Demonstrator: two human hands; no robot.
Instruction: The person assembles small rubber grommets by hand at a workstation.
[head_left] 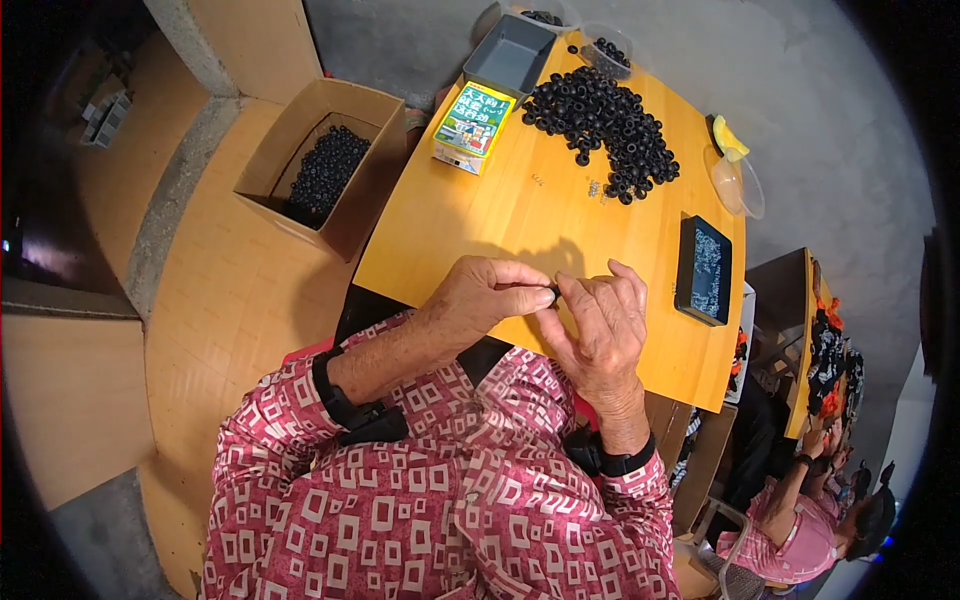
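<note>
Above the near edge of the table, my left hand (487,292) pinches a small black round part (553,291) between thumb and forefinger. My right hand (600,328) meets it from the other side, forefinger at the part, its other fingers partly curled. The fingertips hide most of the part, so its exact kind does not show. Farther back lies a heap of black ring-shaped parts (628,140). A few tiny metal pieces (594,188) are scattered before the heap. To the right of my hands stands a black tray (686,262) of small silvery pieces.
A yellow-green carton (470,125) and a grey bin (510,55) stand at the table's far left. Clear tubs (607,50) sit at the back. On the left, a cardboard box (270,150) holds black parts. Another person (790,525) works at the lower right.
</note>
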